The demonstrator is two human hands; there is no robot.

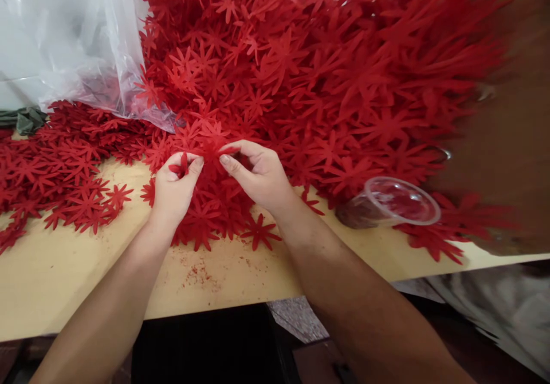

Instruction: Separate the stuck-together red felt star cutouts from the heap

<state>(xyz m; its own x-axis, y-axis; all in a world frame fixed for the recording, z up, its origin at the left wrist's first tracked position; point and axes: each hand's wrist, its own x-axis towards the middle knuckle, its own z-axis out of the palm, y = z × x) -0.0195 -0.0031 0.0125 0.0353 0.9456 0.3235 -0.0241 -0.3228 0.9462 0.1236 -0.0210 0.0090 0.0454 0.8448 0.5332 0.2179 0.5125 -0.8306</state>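
Observation:
Between my two hands, in the middle of the head view, a red star-shaped fabric flower cutout (210, 153) is held up over the table. My left hand (175, 186) pinches its left side between thumb and fingers, and a red petal pokes out through the curled fingers. On the other side, my right hand (260, 172) grips a petal of the cutout between thumb and forefinger. Behind and beneath them rises a big heap of similar red cutouts (275, 80). One loose cutout (260, 232) lies below my right wrist.
A clear plastic cup (401, 200) stands tilted right of my right forearm. Darker red cutouts (64, 166) spread across the left. A clear plastic bag (116, 46) hangs behind them. A brown panel (507, 160) borders the right side. Red crumbs dot the pale tabletop (223, 275).

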